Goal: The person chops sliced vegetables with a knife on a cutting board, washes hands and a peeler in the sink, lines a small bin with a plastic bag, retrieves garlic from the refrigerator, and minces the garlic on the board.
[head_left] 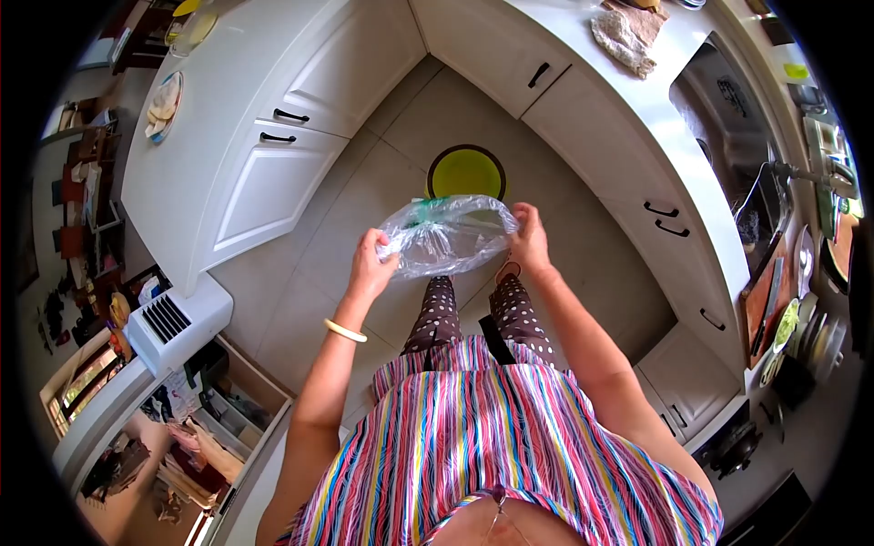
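A clear plastic bag [446, 238] with a green mark near its upper left is stretched between my two hands at waist height. My left hand [371, 264], below a pale bangle [346, 330], grips the bag's left edge. On the other side, my right hand [528, 238] is closed on the right edge, holding the bag spread wide. Just beyond the bag, a round yellow-green trash bin [466, 171] with a dark rim stands on the floor, its near part hidden behind the plastic.
White cabinets [601, 136] with black handles enclose the tiled floor [309, 273]. A sink [728, 109] is set into the right counter, with a cutting board [763, 300] and dishes nearby. A plate [165, 107] rests on the left counter. An open drawer [232, 400] lies lower left.
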### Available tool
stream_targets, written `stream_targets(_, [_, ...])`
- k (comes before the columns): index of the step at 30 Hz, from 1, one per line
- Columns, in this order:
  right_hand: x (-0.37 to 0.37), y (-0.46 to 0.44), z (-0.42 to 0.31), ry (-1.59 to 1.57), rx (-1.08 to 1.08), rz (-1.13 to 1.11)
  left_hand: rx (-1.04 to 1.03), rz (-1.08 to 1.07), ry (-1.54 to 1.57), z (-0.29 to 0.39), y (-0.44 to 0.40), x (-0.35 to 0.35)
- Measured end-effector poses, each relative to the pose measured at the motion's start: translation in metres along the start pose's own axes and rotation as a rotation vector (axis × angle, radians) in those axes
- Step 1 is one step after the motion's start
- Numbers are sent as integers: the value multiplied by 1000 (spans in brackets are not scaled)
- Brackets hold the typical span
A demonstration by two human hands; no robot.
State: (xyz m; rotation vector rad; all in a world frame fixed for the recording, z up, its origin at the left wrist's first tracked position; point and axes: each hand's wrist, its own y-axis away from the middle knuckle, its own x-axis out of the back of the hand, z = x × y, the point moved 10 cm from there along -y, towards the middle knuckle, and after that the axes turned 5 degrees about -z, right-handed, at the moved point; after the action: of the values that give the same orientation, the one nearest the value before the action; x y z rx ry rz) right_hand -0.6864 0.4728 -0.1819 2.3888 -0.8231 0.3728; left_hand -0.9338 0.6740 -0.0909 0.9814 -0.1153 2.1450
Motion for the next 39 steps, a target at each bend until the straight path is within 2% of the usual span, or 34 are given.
stream_targets(1, [19,0,-23,85,72,22,215,-44,252,-23,-1,-2])
stream_targets(3, [18,-5,-27,-233,16,-232,642,-135,754,-54,6,-19])
stream_targets(5, [36,4,-80,-308,217,-377,602,-20,1161,-71,-12,-7])
stream_targets(7, [52,19,-136,-7,499,-410,485,-18,1227,-109,-28,1])
stream_targets(9, [47,43,-172,219,735,-485,156,-112,326,-97,-44,5])
stream_targets(10, [32,48,-172,431,667,-600,104,-171,45,-92,-45,-3])
stream_targets(11, [25,39,-156,581,563,-583,41,-211,-236,-86,-47,-11])
stream_targets(13, [15,13,-109,877,338,-537,146,-320,-453,-37,-45,-22])
stream_targets(14, [24,-5,-89,936,180,-461,178,-300,-427,-18,-46,-22])
stream_targets(17, [50,-39,-99,1029,230,-144,183,-264,-452,33,-70,-10])
stream_targets(19, [95,-33,-171,717,519,131,-113,150,-330,103,-90,46])
stream_targets(20, [123,-24,-202,447,479,157,-86,99,-349,88,-89,28])
stream_targets(21, [103,-36,-156,665,417,95,-65,58,-365,62,-86,0])
stream_targets(22, [78,-49,-78,882,351,37,-48,20,-380,35,-79,-31])
stream_targets(23, [22,-26,55,1234,48,-543,537,-538,-285,-46,-22,-109])
stream_targets(24, [10,16,150,964,-159,-773,250,-1014,-346,-76,46,-167])
stream_targets(25, [9,-9,142,1034,-31,-592,252,-978,-208,-70,54,-180])
stream_targets(26, [9,-31,134,1097,82,-400,189,-807,-267,-79,37,-186])
stream_targets(27, [13,-58,127,1034,74,-326,159,-688,-228,-77,23,-184])
stream_targets(29, [18,-16,125,897,-8,-328,124,-483,-68,-59,-11,-167])
stream_targets(33, [28,-74,81,678,74,-222,36,-364,-136,-59,-72,-162])
stream_targets(39, [-26,-151,119,620,164,-187,54,-271,-276,-117,-131,-208])
